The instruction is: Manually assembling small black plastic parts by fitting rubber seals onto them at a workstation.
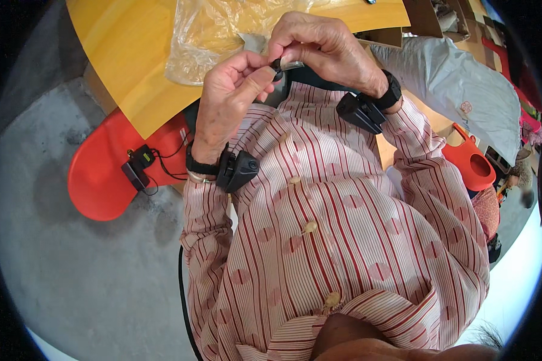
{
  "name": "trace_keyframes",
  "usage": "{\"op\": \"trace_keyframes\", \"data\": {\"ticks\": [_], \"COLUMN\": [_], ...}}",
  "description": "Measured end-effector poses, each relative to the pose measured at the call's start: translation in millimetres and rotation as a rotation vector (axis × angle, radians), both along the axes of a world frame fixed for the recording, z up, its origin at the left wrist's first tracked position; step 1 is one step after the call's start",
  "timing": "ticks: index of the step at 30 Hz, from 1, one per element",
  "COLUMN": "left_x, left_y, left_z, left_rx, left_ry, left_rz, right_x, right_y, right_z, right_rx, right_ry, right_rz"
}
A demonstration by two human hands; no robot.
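Observation:
Close together at the near edge of the yellow table (126, 54), my left hand (229, 90) and my right hand (334, 54) meet over a small dark rounded piece (277, 69). My left thumb and fingers pinch it from the left. With thumb and forefinger, my right hand closes on its other side, where a small clear strip (293, 65) sticks out below the fingertips. The fingers cover much of the piece, so its exact kind cannot be made out. Behind my hands, a crumpled clear plastic bag (193, 45) lies on the table.
An orange-red seat (99, 174) with a small black device (137, 171) and cables stands at left above a grey floor (72, 265). To the right are a large white sack (457, 84), cardboard boxes (421, 18) and a red plastic item (473, 162).

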State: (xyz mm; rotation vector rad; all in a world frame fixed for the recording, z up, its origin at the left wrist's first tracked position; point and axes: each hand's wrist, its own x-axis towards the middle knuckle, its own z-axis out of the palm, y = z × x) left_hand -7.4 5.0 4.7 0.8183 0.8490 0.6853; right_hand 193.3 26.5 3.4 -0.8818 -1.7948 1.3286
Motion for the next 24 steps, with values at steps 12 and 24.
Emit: {"op": "trace_keyframes", "data": {"ticks": [12, 24], "left_x": [-1.5, -3.7], "left_y": [2.6, -0.5], "left_z": [6.2, 3.4], "left_rx": [-0.077, -0.1], "left_ry": [-0.062, -0.049], "left_rz": [-0.032, -0.015], "right_x": [2.1, 0.4], "right_y": [18.5, 16.9], "right_z": [6.4, 2.5], "right_rx": [0.571, 0.999], "right_ry": [-0.028, -0.229], "right_rz": [-0.008, -0.002]}}
